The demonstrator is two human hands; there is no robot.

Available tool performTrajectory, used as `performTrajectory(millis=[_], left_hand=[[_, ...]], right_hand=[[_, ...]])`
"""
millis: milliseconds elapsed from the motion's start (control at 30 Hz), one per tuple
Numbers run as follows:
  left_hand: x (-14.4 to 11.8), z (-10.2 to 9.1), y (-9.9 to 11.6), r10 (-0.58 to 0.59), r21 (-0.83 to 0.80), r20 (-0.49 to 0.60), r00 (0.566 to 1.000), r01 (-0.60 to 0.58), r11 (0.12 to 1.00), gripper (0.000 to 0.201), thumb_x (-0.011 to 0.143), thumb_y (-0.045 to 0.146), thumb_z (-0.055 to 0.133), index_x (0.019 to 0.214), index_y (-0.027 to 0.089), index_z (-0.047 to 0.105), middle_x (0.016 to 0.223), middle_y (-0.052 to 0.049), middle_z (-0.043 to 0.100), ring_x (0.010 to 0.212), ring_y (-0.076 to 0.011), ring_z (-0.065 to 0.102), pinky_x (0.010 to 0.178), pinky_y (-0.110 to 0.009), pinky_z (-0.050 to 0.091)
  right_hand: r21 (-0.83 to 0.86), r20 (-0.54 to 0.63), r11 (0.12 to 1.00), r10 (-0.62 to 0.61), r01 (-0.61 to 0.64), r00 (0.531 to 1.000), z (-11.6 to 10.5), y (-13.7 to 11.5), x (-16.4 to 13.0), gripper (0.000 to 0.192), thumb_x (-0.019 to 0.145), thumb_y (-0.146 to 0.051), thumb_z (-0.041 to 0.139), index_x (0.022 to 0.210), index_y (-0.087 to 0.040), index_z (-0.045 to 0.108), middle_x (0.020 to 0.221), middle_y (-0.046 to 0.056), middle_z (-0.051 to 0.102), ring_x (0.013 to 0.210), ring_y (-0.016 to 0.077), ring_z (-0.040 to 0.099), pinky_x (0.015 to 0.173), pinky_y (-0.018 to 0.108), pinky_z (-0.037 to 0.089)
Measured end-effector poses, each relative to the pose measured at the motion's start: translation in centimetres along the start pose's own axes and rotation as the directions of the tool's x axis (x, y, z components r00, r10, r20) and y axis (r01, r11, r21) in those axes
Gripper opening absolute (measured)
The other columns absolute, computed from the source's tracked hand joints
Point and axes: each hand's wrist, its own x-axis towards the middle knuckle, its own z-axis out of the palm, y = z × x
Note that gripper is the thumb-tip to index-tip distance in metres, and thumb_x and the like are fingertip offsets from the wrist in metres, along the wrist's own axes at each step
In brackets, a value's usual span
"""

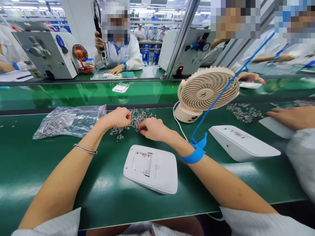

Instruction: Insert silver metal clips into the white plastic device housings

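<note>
A loose pile of small metal parts (139,118), too small to name surely, lies on the green bench. At its left edge is my left hand (120,117), fingers curled closed; what they hold, if anything, is hidden. My right hand (154,128) reaches into the pile's right side with fingertips pinched together, their contents too small to make out. Nearer to me, a white plastic housing (167,170) lies with its recessed compartment facing up. Left of my left hand sits a clear plastic bag (66,123) filled with similar small metal parts.
A beige fan (205,93) stands right of the pile, a blue wrist-strap cord (221,93) crossing before it. Another white housing (246,141) and a co-worker's hand (292,118) are at right. Beyond runs a green conveyor belt (86,95) bearing a white piece (120,87).
</note>
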Motion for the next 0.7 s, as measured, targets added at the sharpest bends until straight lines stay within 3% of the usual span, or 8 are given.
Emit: performTrajectory(millis=[267, 500, 700], left_hand=[[0.2, 0.1, -0.1, -0.003, 0.039, -0.047, 0.999, 0.005, 0.999, 0.009, 0.056, 0.010, 0.045, 0.055, 0.019, 0.047, 0.057, 0.000, 0.054, 0.059, -0.0150, 0.050, 0.054, -0.026, 0.034], [0.1, 0.0, -0.1, -0.017, 0.069, -0.040, 0.999, 0.019, 0.997, 0.010, 0.056, 0.010, 0.045, 0.055, 0.019, 0.048, 0.056, 0.000, 0.054, 0.059, -0.0152, 0.051, 0.055, -0.026, 0.035], [0.1, 0.1, 0.0, -0.022, 0.081, -0.051, 0.998, 0.026, 0.996, 0.011, 0.057, 0.011, 0.046, 0.060, 0.019, 0.053, 0.060, -0.002, 0.057, 0.059, -0.0156, 0.051, 0.052, -0.025, 0.034]], right_hand=[[-0.089, -0.043, 0.996, -0.016, 0.013, 0.999, 0.9, -0.1, 0.0, 0.039, 0.083, -0.015, 0.043, 0.115, -0.030, 0.059, 0.106, 0.011, 0.055, 0.094, 0.0271, 0.053, 0.079, 0.043, 0.034], [-0.183, -0.172, 0.983, -0.065, 0.033, 0.983, 2.5, 0.0, 0.4, 0.032, 0.087, -0.028, 0.044, 0.114, -0.032, 0.061, 0.124, 0.012, 0.044, 0.103, 0.0327, 0.046, 0.082, 0.046, 0.033], [-0.214, -0.190, 0.976, -0.092, 0.050, 0.978, 2.5, -0.2, 0.5, 0.027, 0.087, -0.026, 0.046, 0.106, -0.023, 0.064, 0.128, 0.013, 0.044, 0.108, 0.0334, 0.044, 0.088, 0.052, 0.030]])
